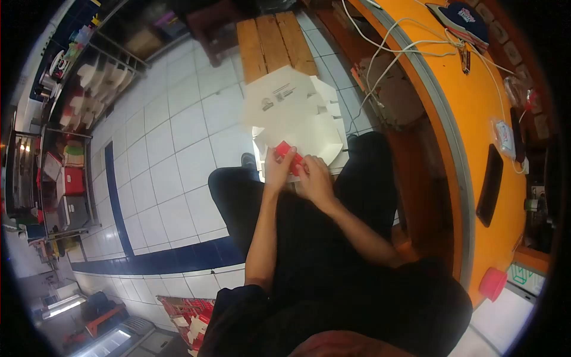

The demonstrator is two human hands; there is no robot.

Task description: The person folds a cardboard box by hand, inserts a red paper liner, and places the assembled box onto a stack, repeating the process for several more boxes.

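My left hand (277, 169) pinches a small red piece (283, 147) that looks like folded card or plastic. From the other side, my right hand (316, 178) has its fingers closed on the lower right of the same piece. Fingers cover part of it, so its exact kind cannot be made out. Beneath both hands lie flat, cut-out pale cardboard box sheets (291, 122) with dark print on the upper part. They rest on a slatted wooden bench (276, 44) between my knees.
At the right runs an orange counter (443, 77) with white cables (416, 44), a dark cap (461, 21) and a pink-red round container (493, 284). Shelving with a red box (74, 180) stands left. A red printed box (190, 318) with scraps sits at lower left.
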